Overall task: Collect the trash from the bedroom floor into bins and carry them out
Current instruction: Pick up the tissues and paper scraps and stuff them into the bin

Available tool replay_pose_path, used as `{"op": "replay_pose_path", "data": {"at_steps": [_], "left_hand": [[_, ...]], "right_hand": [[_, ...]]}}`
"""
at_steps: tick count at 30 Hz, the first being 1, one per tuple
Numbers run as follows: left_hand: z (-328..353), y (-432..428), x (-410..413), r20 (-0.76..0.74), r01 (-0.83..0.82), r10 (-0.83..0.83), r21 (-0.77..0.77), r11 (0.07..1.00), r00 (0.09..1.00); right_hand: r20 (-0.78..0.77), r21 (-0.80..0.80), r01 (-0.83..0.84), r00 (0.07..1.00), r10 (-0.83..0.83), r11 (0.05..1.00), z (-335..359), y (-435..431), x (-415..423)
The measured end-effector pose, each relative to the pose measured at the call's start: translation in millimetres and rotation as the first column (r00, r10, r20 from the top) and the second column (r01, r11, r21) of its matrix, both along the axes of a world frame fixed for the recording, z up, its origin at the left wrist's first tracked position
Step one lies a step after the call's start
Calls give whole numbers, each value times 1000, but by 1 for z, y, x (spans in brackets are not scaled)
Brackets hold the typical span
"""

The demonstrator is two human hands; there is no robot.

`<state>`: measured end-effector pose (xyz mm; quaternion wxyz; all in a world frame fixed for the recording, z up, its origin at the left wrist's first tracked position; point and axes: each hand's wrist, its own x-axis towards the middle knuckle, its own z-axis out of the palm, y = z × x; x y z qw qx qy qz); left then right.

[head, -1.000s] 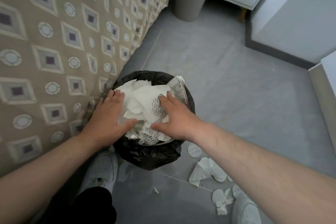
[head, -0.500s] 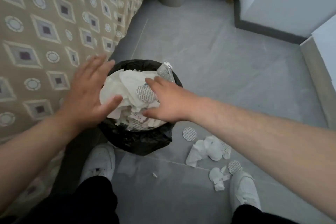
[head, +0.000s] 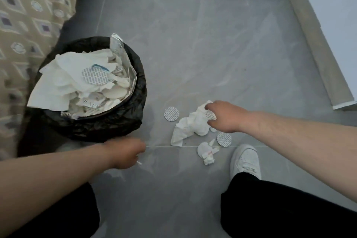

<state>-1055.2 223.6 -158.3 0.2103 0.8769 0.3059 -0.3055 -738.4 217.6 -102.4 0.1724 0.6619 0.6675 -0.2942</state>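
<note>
Two hands are lowered to the floor (head: 222, 48) beside the full bin (head: 123, 121).
A crumpled tissue (head: 190, 124) among scattered discs is touched by the curled fingers of the right hand (head: 225, 117); a small white scrap (head: 139, 163) is apparently pinched by the left hand (head: 125, 152), just before the bin.

Your left hand (head: 125, 153) curls knuckles-up at 7 o'clock; your right hand (head: 225, 117) reaches toward 3 o'clock, fingers (head: 209, 106) bent downward.
</note>
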Motion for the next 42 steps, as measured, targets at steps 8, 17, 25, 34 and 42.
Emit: {"op": "replay_pose_path", "data": {"at_steps": [8,17,25,34,42], "left_hand": [[-87,-44,0,21,28,-28,-27,999,999],[-84,-29,48,284,-458,466,-99,883,838],[-78,32,153,481,-760,741,-209,615,468],[-98,36,158,121,-550,539,108,828,834],[-101,29,146,287,-585,539,105,804,792]], "right_hand": [[11,-134,48,999,-47,990,-48,-32,39],[-64,-104,138,987,-145,985,-70,-24,42],[-105,3,215,971,-213,977,-86,-17,46],[-76,-37,225,971,-227,974,-107,24,36],[3,54,70,998,-70,996,-135,1,10]]}}
